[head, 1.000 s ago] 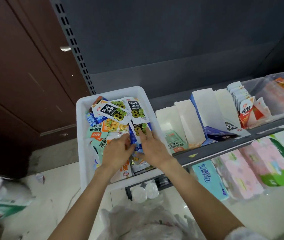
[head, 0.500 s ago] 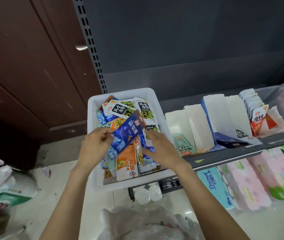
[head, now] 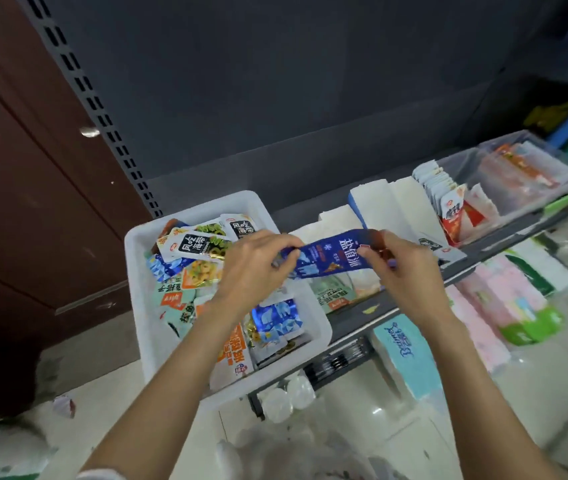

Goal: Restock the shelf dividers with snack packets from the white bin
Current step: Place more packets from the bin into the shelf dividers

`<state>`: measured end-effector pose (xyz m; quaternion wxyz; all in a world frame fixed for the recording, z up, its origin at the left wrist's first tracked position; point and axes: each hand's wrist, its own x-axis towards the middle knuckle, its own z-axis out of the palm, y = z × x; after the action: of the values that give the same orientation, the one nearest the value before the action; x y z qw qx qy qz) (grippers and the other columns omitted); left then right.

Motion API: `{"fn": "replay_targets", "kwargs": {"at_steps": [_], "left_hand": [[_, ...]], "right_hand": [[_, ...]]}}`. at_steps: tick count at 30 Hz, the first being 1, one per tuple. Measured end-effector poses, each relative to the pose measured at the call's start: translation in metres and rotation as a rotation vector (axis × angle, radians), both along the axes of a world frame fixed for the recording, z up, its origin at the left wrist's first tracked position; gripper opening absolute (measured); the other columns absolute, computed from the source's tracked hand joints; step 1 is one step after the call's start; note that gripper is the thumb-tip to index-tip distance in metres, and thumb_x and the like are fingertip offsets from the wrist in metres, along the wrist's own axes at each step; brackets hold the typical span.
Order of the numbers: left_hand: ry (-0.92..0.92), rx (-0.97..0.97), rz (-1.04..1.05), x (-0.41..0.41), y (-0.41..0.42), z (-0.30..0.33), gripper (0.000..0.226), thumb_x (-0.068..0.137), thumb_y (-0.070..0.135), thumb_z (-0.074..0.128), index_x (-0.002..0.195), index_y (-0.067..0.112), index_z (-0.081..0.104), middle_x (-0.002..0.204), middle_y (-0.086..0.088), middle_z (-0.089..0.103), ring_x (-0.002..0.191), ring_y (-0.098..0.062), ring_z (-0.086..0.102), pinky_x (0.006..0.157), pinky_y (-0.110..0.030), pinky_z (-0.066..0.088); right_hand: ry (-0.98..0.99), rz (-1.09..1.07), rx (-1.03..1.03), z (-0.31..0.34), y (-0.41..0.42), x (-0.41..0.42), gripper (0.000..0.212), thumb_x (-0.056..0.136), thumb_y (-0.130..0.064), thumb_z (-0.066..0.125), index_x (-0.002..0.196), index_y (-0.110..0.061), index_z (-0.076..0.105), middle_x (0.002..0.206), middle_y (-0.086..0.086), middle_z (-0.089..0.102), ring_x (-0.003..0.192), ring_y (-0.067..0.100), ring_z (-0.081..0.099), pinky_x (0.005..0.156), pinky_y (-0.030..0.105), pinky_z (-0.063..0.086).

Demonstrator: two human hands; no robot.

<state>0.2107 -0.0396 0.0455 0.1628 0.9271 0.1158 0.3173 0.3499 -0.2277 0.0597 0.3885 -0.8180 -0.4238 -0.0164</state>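
Snack packets are the business here, and one blue packet [head: 327, 259] is held up between both hands, above the gap where the white bin [head: 185, 372] meets the shelf dividers [head: 376, 206]. The left hand [head: 251, 271] is raised with its back to the camera, fingers curled in, and the packet's left end is pinched at its fingertips; the right hand [head: 400, 268] is held likewise, the right end being gripped between thumb and curled fingers (a purple-painted nail is seen at the edge). Both forearms are stretched forward from the bottom of the view. The packet is stretched out lengthwise, its long axis running roughly left to right, tilted slightly up toward the right, printed face toward the camera. Below it, the bin is filled with assorted packets lying flat and overlapping. The grey shelf [head: 397, 306] carries white card dividers, a green packet [head: 333, 294] lying in one. Tissue packs [head: 483, 306] are stacked beneath, over a pale glossy floor [head: 362, 420]; a brown wooden door [head: 33, 168] stands to the left.
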Motion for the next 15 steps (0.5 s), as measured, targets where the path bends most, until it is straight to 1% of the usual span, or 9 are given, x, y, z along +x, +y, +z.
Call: {"fn": "replay_targets", "kwargs": {"at_steps": [2,3,4,6,7,10,11,13,15], "left_hand": [[-0.06,-0.008,-0.05,0.036,-0.017,-0.001,0.016,0.083,0.03,0.056,0.086,0.023,0.071,0.077,0.009,0.068,0.077,-0.006,0.057,0.063,-0.022,0.043],[-0.087,-0.004,-0.08,0.054,-0.027,-0.002,0.015,0.083,0.029,0.058,0.085,0.023,0.071,0.078,0.01,0.068,0.079,-0.007,0.055,0.066,-0.023,0.042],[-0.109,-0.004,-0.107,0.07,-0.036,-0.003,0.013,0.083,0.029,0.06,0.084,0.023,0.071,0.08,0.011,0.068,0.081,-0.009,0.054,0.069,-0.024,0.041],[-0.133,-0.037,-0.131,0.1,-0.053,-0.004,0.008,0.083,0.026,0.064,0.084,0.024,0.073,0.085,0.012,0.068,0.08,-0.01,0.053,0.073,-0.025,0.039],[-0.129,-0.067,-0.13,0.113,-0.06,-0.005,0.007,0.083,0.025,0.066,0.084,0.024,0.073,0.086,0.011,0.068,0.075,-0.01,0.055,0.072,-0.024,0.039],[-0.05,-0.19,-0.109,0.149,-0.074,-0.013,0.008,0.083,0.021,0.067,0.086,0.024,0.074,0.086,0.009,0.069,0.062,-0.005,0.059,0.064,-0.023,0.046],[-0.015,-0.212,-0.091,0.16,-0.077,-0.019,0.009,0.084,0.02,0.066,0.087,0.023,0.074,0.086,0.008,0.069,0.064,-0.004,0.06,0.063,-0.024,0.049],[0.064,-0.233,-0.044,0.175,-0.079,-0.033,0.012,0.087,0.019,0.063,0.093,0.022,0.073,0.091,0.005,0.071,0.072,-0.007,0.064,0.068,-0.029,0.052],[0.189,-0.236,-0.018,0.183,-0.081,-0.047,0.019,0.092,0.022,0.057,0.106,0.02,0.07,0.104,0.002,0.069,0.087,-0.014,0.065,0.078,-0.032,0.051]], "right_hand": [[0.028,-0.129,0.068,-0.001,-0.024,0.011,0.013,0.094,-0.024,0.057,0.102,-0.016,0.063,0.079,0.0,0.07,0.065,0.013,0.061,0.06,0.034,0.05],[0.06,-0.183,0.115,0.0,-0.035,0.016,0.01,0.094,-0.021,0.057,0.099,-0.015,0.063,0.078,-0.001,0.069,0.063,0.009,0.061,0.06,0.03,0.05],[0.069,-0.23,0.158,0.0,-0.046,0.022,0.008,0.094,-0.018,0.058,0.097,-0.014,0.064,0.077,-0.003,0.068,0.064,0.003,0.061,0.061,0.023,0.049],[0.037,-0.296,0.2,0.001,-0.065,0.036,0.01,0.092,-0.011,0.059,0.097,-0.013,0.067,0.078,-0.011,0.064,0.068,-0.009,0.057,0.063,0.007,0.042],[0.014,-0.301,0.2,-0.001,-0.072,0.045,0.012,0.091,-0.009,0.06,0.099,-0.013,0.069,0.081,-0.015,0.063,0.07,-0.01,0.056,0.065,0.004,0.039],[-0.033,-0.265,0.158,-0.013,-0.086,0.078,0.016,0.091,-0.01,0.061,0.103,-0.013,0.07,0.085,-0.014,0.064,0.075,-0.004,0.054,0.065,0.004,0.038],[-0.047,-0.258,0.131,-0.02,-0.087,0.089,0.016,0.091,-0.01,0.061,0.103,-0.013,0.07,0.081,-0.011,0.065,0.07,-0.002,0.053,0.061,0.007,0.036],[-0.078,-0.233,0.078,-0.034,-0.084,0.108,0.013,0.09,-0.008,0.062,0.1,-0.009,0.071,0.073,0.0,0.067,0.059,0.004,0.05,0.056,0.015,0.031],[-0.095,-0.183,0.024,-0.045,-0.08,0.124,0.014,0.09,-0.007,0.061,0.1,-0.01,0.07,0.075,0.005,0.07,0.057,0.018,0.057,0.056,0.02,0.032]]}}
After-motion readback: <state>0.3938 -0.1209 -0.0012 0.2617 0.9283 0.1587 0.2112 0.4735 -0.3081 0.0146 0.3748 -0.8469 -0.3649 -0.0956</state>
